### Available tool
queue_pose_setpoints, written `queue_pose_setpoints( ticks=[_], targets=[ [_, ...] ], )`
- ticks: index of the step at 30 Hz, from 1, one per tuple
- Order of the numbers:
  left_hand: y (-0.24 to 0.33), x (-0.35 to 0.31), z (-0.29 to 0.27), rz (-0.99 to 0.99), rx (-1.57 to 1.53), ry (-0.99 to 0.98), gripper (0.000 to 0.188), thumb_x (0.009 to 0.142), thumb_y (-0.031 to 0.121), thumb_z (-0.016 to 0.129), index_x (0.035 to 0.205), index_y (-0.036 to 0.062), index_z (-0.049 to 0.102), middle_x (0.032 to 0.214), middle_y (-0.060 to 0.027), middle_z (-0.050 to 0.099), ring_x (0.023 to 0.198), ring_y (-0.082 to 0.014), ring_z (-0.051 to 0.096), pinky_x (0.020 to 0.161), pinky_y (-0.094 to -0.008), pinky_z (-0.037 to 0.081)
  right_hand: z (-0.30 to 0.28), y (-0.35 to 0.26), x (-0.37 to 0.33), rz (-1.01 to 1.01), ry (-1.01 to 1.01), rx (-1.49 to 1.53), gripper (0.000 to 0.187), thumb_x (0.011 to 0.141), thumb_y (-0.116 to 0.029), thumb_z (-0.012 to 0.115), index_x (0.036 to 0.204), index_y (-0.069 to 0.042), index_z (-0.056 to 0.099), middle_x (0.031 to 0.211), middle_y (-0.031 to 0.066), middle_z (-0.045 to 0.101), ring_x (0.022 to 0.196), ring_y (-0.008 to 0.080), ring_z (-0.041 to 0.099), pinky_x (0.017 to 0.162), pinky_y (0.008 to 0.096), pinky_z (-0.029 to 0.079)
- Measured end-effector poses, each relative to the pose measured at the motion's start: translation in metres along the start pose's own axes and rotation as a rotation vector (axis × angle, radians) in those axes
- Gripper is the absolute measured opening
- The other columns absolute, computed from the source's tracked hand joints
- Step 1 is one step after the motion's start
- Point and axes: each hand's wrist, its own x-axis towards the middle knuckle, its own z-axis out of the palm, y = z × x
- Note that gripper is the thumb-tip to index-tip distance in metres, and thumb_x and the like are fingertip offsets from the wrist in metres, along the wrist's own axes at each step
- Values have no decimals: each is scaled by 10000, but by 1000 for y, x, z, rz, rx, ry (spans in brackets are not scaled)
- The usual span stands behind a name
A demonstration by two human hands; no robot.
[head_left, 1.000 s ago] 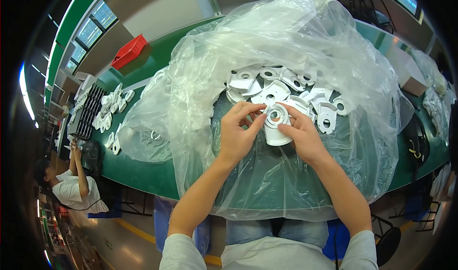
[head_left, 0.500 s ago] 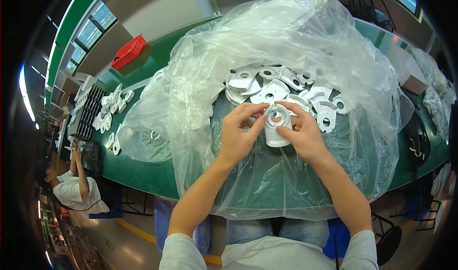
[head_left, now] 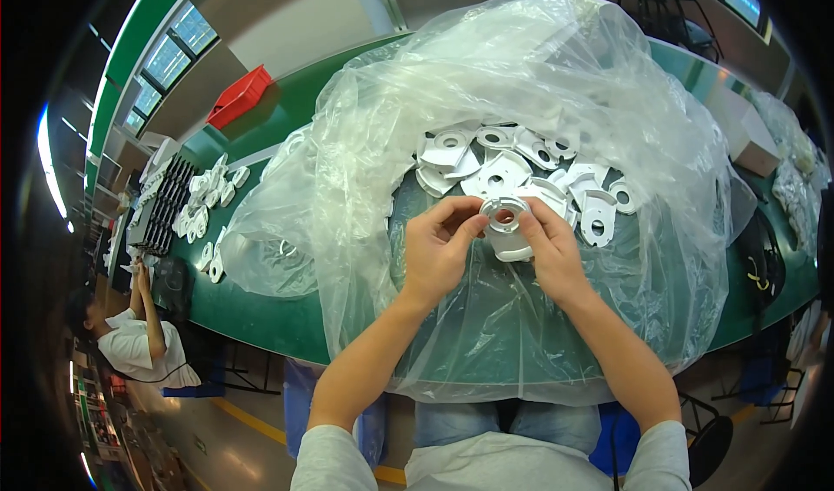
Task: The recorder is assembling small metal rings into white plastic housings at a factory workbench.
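White part [head_left: 512, 245] has tipped since half a sec ago: its ring end looks flatter now, and the R thumb has slid up from the lower body to the ring's edge. From where I'm standing, it's up btwn both hands, just this side of the pile of similar white pcs [head_left: 512, 169]. L hand [head_left: 437, 252] has thumb & fingers pinched on the ring's L side; R hand [head_left: 557, 252] grips the opp. side, thumb on top, other fingers mostly hidden. Pile lies in the mouth of a big clear plastic bag [head_left: 521, 65], spread over the green table [head_left: 261, 322]. Off L: small white parts [head_left: 207, 191] next to a stack of dark trays [head_left: 163, 206], plus a co-worker [head_left: 143, 348] w/ arms raised. Red bin [head_left: 240, 97] sits at the far L edge; whitish box [head_left: 749, 139] off R.
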Motion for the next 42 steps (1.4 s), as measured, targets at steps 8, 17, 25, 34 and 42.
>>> queue_pose_setpoints(
  ticks=[8,17,25,34,42],
  targets=[
    [2,0,-1,13,-36,-40,141,837,1,611,965,-57,616,863,-76,649,755,-118,607,669,-238,494,0,-2,0,-56,47,-65,264,977,-228,443,1021,-11,586,919,23,604,848,86,537,760,226,426],
    [1,-2,2,-19,-34,-12,135,840,9,618,947,-72,623,839,-87,653,734,-135,624,658,-240,501,-2,1,1,-52,57,-94,251,966,-211,464,1022,-1,590,899,26,613,817,82,544,736,223,434],
    [-4,-4,5,45,48,40,115,840,-2,608,929,-71,628,783,-89,655,678,-133,637,624,-232,495,-3,-2,2,-11,56,-54,257,958,-218,482,1035,2,589,899,29,622,823,84,550,739,226,438],
    [-3,-4,8,72,138,-3,133,814,-23,615,945,-40,630,796,-91,642,684,-138,634,631,-237,501,-4,3,2,-9,113,-3,230,928,-180,539,1012,19,616,887,37,637,821,80,564,739,220,444],
    [7,4,-3,381,393,-158,216,742,-26,671,954,18,674,808,-84,640,726,-184,626,636,-264,503,-1,0,0,16,17,-93,192,904,-132,558,962,34,635,834,34,642,813,76,577,733,217,450]
  ],
)
